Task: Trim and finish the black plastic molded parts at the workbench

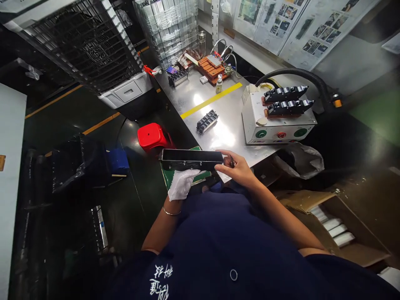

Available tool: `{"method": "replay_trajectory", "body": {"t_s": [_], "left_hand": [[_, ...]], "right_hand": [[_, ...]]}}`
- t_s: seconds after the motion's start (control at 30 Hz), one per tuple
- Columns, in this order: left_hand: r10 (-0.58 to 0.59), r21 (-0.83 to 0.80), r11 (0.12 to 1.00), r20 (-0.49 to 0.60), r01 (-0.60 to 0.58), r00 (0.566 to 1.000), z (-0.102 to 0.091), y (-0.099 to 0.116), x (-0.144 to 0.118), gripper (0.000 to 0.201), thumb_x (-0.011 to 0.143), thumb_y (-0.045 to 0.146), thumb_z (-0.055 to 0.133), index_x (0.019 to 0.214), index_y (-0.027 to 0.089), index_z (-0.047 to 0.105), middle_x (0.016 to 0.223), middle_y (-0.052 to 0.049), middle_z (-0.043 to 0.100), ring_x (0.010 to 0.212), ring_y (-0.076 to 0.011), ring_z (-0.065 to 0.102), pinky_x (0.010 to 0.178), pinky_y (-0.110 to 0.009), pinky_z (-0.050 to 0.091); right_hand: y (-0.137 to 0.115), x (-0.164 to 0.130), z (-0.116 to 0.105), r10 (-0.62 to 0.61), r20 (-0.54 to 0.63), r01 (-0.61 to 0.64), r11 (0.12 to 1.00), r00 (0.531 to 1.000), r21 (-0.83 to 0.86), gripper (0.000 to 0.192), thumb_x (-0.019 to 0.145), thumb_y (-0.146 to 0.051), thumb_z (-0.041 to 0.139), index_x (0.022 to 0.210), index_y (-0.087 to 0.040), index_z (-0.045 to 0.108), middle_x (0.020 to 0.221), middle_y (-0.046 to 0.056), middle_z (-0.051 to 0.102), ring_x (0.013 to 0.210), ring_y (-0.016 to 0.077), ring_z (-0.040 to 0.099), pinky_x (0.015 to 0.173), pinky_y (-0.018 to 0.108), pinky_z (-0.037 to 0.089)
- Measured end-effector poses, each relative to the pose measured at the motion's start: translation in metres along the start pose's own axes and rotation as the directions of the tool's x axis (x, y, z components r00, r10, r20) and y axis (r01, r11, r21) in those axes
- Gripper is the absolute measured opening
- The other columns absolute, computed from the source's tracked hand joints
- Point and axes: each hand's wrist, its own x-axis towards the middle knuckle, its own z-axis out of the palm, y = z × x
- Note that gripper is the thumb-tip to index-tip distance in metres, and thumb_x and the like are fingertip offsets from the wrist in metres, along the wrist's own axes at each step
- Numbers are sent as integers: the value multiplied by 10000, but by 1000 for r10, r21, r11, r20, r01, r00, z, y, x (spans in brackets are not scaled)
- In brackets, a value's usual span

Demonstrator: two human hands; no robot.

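A long black rectangular part point(192, 156), with small bright studs along its near side, is held level in front of my body. My left hand point(182, 183), in a white glove, supports it from below, and its fingers are partly hidden beneath. At the right end, my bare right hand point(236, 166) grips the part between thumb and fingers. Tucked in that same hand is a small dark object point(231, 161), too small to name. Under the part lies a green board or tray point(168, 177). A ribbed black piece point(207, 121) rests on the metal table beyond.
The metal table point(195, 85) carries a yellow tape line. To the right stands a white control box point(275, 125) with buttons and two black pieces on top. A copper-coloured fixture point(212, 68) sits farther back. A red stool point(153, 135) and an open carton point(356, 225) flank me.
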Motion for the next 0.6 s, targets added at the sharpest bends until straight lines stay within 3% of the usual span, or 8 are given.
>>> {"method": "replay_trajectory", "body": {"t_s": [0.07, 0.13, 0.23, 0.3, 0.4, 0.6], "left_hand": [[-5, -60, 998, 85, 10, 996, 6, 3, 2, 339, 504, 114, 827, 809, 160, 687, 906, -61, 728, 902, -269, 692, 872, -490, 540], [-1, -146, 989, 111, 17, 994, 14, 3, 4, 332, 609, 211, 807, 909, 180, 666, 995, -64, 714, 984, -255, 667, 871, -462, 540], [3, -243, 970, 51, 10, 999, 25, 0, 11, 310, 719, 335, 744, 961, 175, 633, 1045, -72, 692, 1067, -237, 630, 898, -410, 522], [35, -269, 962, -24, -40, 999, 33, -2, 17, 296, 716, 310, 748, 946, 172, 623, 1008, -52, 689, 1034, -202, 640, 893, -345, 515], [85, -276, 956, -69, -101, 994, 41, 2, 22, 266, 706, 303, 751, 900, 176, 623, 921, -20, 689, 947, -168, 659, 866, -301, 516], [32, -223, 974, -69, -47, 997, 46, 12, 20, 338, 717, 409, 729, 947, 179, 637, 917, -37, 695, 935, -211, 673, 850, -348, 535]], "right_hand": [[-6, -1, 0, -16, -13, 15, 996, 1000, -84, 446, 660, -469, 754, 989, -175, 692, 510, -94, 320, 476, 73, 299, 456, 231, 278], [-7, -1, 5, -68, -55, 58, 984, 996, -170, 392, 672, -492, 745, 914, -186, 705, 523, -72, 380, 490, 83, 328, 467, 239, 291], [0, -1, 18, -150, -107, 115, 954, 983, -277, 404, 686, -513, 731, 942, -204, 697, 648, -15, 562, 543, 113, 443, 515, 255, 369], [6, -1, 26, -164, -142, 113, 944, 976, -310, 434, 691, -526, 722, 981, -205, 686, 725, 13, 620, 577, 133, 499, 538, 265, 402], [10, -1, 28, -161, -162, 105, 945, 973, -309, 457, 707, -537, 706, 1018, -204, 670, 733, 15, 626, 581, 138, 510, 541, 268, 406], [13, 2, 13, -136, -131, 95, 954, 982, -284, 470, 708, -567, 694, 1014, -215, 634, 659, -26, 557, 552, 125, 461, 534, 265, 371]]}}
